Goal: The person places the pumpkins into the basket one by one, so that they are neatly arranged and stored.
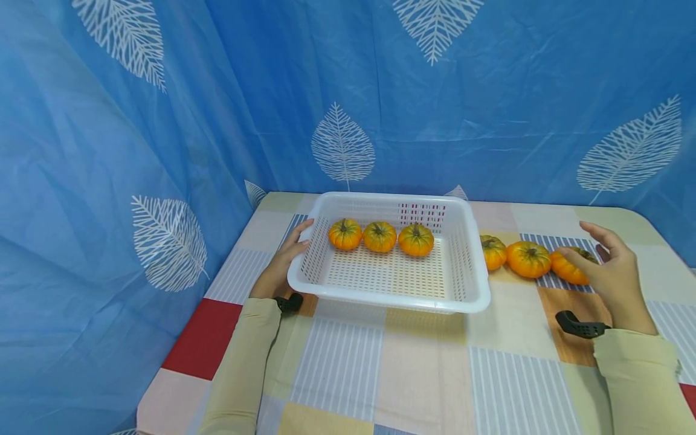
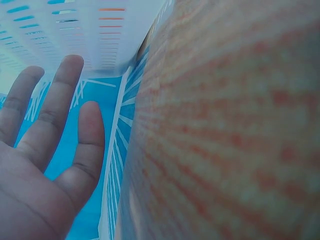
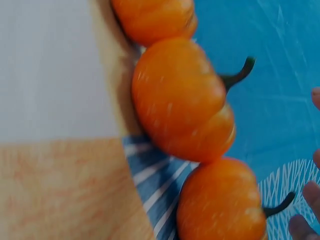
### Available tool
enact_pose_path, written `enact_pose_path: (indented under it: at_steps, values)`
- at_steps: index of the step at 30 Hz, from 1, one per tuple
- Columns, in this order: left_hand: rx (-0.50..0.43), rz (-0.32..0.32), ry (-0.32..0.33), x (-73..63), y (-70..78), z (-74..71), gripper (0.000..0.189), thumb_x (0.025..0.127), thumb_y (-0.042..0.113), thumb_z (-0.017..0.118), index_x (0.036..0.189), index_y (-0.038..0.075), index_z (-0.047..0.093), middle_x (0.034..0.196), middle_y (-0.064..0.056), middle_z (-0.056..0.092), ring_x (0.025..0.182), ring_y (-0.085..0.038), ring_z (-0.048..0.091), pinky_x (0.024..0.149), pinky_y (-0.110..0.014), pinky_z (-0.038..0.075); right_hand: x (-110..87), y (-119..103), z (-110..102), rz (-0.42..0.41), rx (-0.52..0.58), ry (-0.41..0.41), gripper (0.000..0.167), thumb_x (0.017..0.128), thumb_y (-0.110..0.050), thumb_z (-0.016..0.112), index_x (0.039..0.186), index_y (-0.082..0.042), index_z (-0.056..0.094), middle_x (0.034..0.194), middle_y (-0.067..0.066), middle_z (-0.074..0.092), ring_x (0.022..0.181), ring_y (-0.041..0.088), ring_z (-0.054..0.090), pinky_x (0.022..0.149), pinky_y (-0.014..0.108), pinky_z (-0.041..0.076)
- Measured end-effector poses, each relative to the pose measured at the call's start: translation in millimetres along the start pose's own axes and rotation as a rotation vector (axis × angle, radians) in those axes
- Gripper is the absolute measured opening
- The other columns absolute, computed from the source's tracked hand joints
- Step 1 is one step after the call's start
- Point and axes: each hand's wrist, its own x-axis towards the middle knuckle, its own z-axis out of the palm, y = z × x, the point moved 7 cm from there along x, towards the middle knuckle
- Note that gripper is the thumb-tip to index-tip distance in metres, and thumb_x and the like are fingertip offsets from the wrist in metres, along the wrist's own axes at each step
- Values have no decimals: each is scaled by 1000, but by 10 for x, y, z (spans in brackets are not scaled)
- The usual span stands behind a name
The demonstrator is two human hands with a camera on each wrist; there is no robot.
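Observation:
A white plastic basket stands on the table with three small orange pumpkins in a row inside: a left one, a middle one and a right one. My left hand is at the basket's left side, fingers extended; in the left wrist view its fingers lie near the slotted wall. Right of the basket, three more pumpkins sit in a line: one by the wall, a middle one and an end one. My right hand, thumb and fingers spread, is beside the end pumpkin, partly covering it.
A patchwork-patterned cloth covers the table. Blue curtains with white leaf prints hang behind and to the left. Black wrist cameras are strapped to both wrists.

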Motion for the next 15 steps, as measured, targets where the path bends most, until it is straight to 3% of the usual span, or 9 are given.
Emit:
enact_pose_path:
  at_steps: [6, 15]
  values:
    - [22, 7, -3, 0, 12, 2, 68, 111, 30, 40, 174, 30, 12, 180, -7, 15, 141, -48, 41, 105, -55, 53, 11, 130, -35, 23, -47, 27, 72, 109, -23, 64, 172, -12, 30, 180, 7, 22, 166, 29, 11, 132, 40, 8]
    - [24, 8, -6, 11, -23, -21, 69, 111, 28, 41, 173, 30, 10, 180, -8, 13, 142, -49, 41, 105, -57, 54, 25, 377, -39, 161, -55, -8, 81, 109, -28, 63, 173, -7, 17, 180, 21, 9, 164, 46, 5, 131, 56, 8]
